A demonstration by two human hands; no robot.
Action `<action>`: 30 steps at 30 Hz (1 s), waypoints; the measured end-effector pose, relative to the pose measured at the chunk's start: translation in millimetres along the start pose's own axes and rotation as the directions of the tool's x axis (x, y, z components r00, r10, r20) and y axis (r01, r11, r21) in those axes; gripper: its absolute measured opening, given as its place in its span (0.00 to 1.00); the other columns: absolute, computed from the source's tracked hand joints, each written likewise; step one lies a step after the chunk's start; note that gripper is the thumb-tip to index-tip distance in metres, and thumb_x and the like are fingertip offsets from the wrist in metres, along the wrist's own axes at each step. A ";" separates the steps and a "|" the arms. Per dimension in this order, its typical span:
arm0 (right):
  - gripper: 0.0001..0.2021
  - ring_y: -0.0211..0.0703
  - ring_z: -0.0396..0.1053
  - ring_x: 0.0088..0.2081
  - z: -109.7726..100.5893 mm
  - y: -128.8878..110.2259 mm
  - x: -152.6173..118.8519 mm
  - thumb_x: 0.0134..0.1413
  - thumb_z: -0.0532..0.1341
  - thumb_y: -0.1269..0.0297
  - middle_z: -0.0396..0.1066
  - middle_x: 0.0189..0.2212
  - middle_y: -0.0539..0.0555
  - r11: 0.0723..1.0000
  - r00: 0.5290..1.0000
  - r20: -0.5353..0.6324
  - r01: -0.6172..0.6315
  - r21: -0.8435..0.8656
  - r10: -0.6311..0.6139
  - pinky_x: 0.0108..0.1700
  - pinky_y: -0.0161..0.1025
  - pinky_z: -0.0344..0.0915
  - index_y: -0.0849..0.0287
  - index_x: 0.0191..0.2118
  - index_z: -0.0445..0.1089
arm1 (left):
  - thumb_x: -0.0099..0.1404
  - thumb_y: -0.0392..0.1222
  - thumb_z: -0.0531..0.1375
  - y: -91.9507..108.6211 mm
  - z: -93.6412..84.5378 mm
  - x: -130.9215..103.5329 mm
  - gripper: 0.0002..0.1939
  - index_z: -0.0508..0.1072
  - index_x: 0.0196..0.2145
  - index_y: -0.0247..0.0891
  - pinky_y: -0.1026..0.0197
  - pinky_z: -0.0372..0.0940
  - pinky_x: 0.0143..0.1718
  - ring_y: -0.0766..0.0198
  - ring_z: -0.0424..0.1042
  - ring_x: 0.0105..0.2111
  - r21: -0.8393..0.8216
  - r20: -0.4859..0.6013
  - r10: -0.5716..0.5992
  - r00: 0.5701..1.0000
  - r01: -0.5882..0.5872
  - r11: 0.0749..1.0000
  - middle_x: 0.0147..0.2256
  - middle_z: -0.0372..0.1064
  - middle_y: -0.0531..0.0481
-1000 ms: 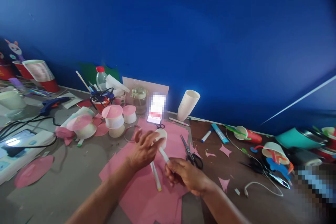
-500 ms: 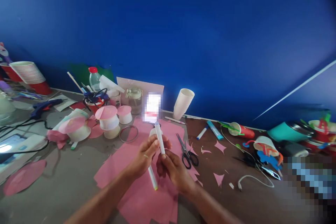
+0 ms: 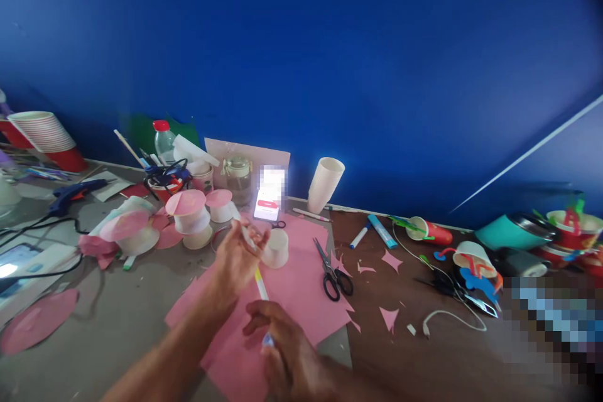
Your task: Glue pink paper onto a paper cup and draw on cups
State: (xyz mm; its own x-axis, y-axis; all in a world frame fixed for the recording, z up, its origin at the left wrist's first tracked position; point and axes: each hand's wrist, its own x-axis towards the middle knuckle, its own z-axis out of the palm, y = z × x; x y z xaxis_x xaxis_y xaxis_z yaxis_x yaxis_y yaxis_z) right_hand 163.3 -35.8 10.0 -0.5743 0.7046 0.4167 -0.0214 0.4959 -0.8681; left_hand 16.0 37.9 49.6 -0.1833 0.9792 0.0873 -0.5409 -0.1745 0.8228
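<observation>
My left hand (image 3: 240, 257), fingers bent and palm partly turned up, holds a slim white marker (image 3: 247, 237) that slants up to the left; motion blurs it. Lower down, my right hand (image 3: 285, 342) curls around a second white marker (image 3: 262, 287) with a yellow band at its upper end. A pale bluish end shows below the fingers. Both hands are over pink paper (image 3: 301, 301). Just right of my left fingers, an upturned white paper cup (image 3: 275, 249) stands on that paper. Black-handled scissors (image 3: 331, 275) lie open at its right edge.
Behind the paper, a lit phone (image 3: 266, 208) leans near a glass jar (image 3: 238, 177). Stacked white cups (image 3: 326, 183) tilt at the blue wall. Pink-topped cup pieces (image 3: 188, 213) and a glue gun (image 3: 75, 195) lie left; pink scraps (image 3: 389, 319) and a cable (image 3: 455, 314) are right.
My hands have come apart: the left moved left and up with a marker, the right lower with the yellow-banded one. The white cup is now uncovered. The view shifted slightly.
</observation>
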 end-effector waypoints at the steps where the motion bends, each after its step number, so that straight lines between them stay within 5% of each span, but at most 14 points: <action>1: 0.19 0.52 0.73 0.44 -1.4 -4.1 1.6 0.69 0.49 0.50 0.72 0.46 0.60 0.999 0.999 0.042 0.032 0.021 -0.033 0.47 0.49 0.71 0.50 0.57 0.65 | 0.66 0.55 0.62 5.2 -3.5 6.1 0.17 0.65 0.29 0.42 0.54 0.73 0.43 0.70 0.64 0.20 -0.108 -0.027 -0.021 0.999 0.018 0.994 0.19 0.60 0.60; 3: 0.17 0.50 0.72 0.40 -11.3 -8.9 9.8 0.70 0.48 0.51 0.72 0.39 0.57 1.000 0.995 -0.096 0.028 0.001 -0.028 0.44 0.46 0.70 0.52 0.49 0.69 | 0.66 0.54 0.63 10.9 -8.6 12.5 0.15 0.66 0.30 0.42 0.51 0.72 0.48 0.68 0.67 0.22 -0.210 -0.017 -0.065 0.998 0.060 0.976 0.21 0.63 0.60; 6: 0.18 0.47 0.69 0.36 -38.5 0.3 25.2 0.72 0.47 0.55 0.70 0.33 0.55 0.986 0.922 -0.383 -0.017 -0.168 -0.049 0.40 0.43 0.67 0.55 0.36 0.70 | 0.63 0.55 0.65 7.2 -10.0 9.3 0.16 0.67 0.31 0.42 0.49 0.72 0.49 0.67 0.69 0.24 -0.214 0.064 -0.157 0.986 0.167 0.962 0.21 0.65 0.59; 11: 0.11 0.54 0.69 0.42 -73.1 51.4 30.1 0.65 0.57 0.61 0.72 0.37 0.60 0.727 0.921 -0.385 -0.309 -0.612 0.068 0.47 0.51 0.64 0.56 0.38 0.77 | 0.63 0.59 0.63 -7.7 -8.7 1.0 0.19 0.68 0.33 0.41 0.46 0.71 0.48 0.64 0.71 0.25 -0.101 0.193 -0.256 0.947 0.279 0.955 0.23 0.68 0.55; 14: 0.11 0.59 0.67 0.47 -80.5 68.1 28.0 0.61 0.60 0.61 0.72 0.44 0.64 0.639 0.898 -0.429 -0.385 -0.666 0.094 0.51 0.57 0.62 0.57 0.45 0.78 | 0.63 0.61 0.62 -10.5 -10.1 -1.2 0.20 0.68 0.34 0.41 0.48 0.71 0.44 0.64 0.71 0.24 -0.055 0.285 -0.300 0.910 0.328 0.943 0.24 0.70 0.54; 18: 0.20 0.54 0.69 0.45 -88.2 49.4 34.2 0.64 0.56 0.46 0.74 0.39 0.59 0.899 0.882 -0.457 -0.291 -0.329 0.118 0.49 0.51 0.64 0.55 0.45 0.78 | 0.63 0.63 0.62 -14.4 -7.5 -8.5 0.22 0.71 0.34 0.39 0.52 0.71 0.39 0.61 0.73 0.24 0.035 0.401 -0.358 0.843 0.376 0.926 0.22 0.72 0.50; 20: 0.25 0.48 0.70 0.37 -89.2 32.0 37.5 0.62 0.57 0.39 0.71 0.32 0.54 0.958 0.906 -0.337 -0.284 -0.037 0.256 0.42 0.45 0.66 0.56 0.42 0.79 | 0.64 0.63 0.61 -18.6 -2.8 -14.8 0.23 0.72 0.33 0.38 0.55 0.69 0.35 0.59 0.74 0.25 0.095 0.459 -0.404 0.791 0.408 0.908 0.21 0.73 0.48; 23: 0.27 0.39 0.65 0.22 -83.9 12.5 39.1 0.54 0.62 0.35 0.65 0.23 0.48 0.851 0.904 -0.043 -0.382 0.361 0.425 0.28 0.39 0.63 0.58 0.39 0.77 | 0.64 0.63 0.61 -22.9 6.6 -24.9 0.23 0.74 0.31 0.37 0.56 0.67 0.33 0.58 0.75 0.24 0.180 0.557 -0.455 0.695 0.433 0.883 0.20 0.73 0.47; 26: 0.21 0.35 0.58 0.18 -79.9 5.4 40.0 0.47 0.70 0.42 0.59 0.17 0.43 0.739 0.858 -0.019 -0.431 0.518 0.514 0.23 0.35 0.58 0.57 0.32 0.74 | 0.66 0.65 0.57 -18.8 12.6 -29.6 0.26 0.75 0.31 0.37 0.53 0.68 0.38 0.56 0.76 0.27 0.292 0.644 -0.452 0.618 0.348 0.891 0.22 0.75 0.46; 28: 0.18 0.36 0.57 0.19 -84.5 4.6 42.2 0.46 0.70 0.45 0.55 0.15 0.42 0.719 0.841 -0.155 -0.330 0.612 0.518 0.24 0.36 0.58 0.55 0.27 0.70 | 0.67 0.67 0.56 -12.4 10.4 -25.8 0.28 0.76 0.33 0.37 0.52 0.68 0.41 0.55 0.77 0.31 0.352 0.619 -0.406 0.672 0.225 0.909 0.26 0.76 0.44; 30: 0.18 0.37 0.55 0.20 -94.9 5.6 45.3 0.48 0.69 0.46 0.49 0.15 0.41 0.714 0.812 -0.319 -0.162 0.681 0.488 0.28 0.38 0.63 0.54 0.24 0.67 | 0.65 0.65 0.59 -6.1 1.4 -15.7 0.26 0.76 0.34 0.36 0.54 0.67 0.39 0.58 0.75 0.29 0.358 0.460 -0.265 0.848 0.096 0.929 0.25 0.75 0.46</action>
State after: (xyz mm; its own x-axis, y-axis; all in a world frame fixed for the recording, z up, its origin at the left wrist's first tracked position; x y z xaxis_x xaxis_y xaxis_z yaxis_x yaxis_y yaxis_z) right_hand 214.8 47.1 49.6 -0.2157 0.9765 0.0005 -0.4796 -0.1055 -0.8711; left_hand 23.4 23.7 44.0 0.3651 0.9239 0.1144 -0.2257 -0.0314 0.9737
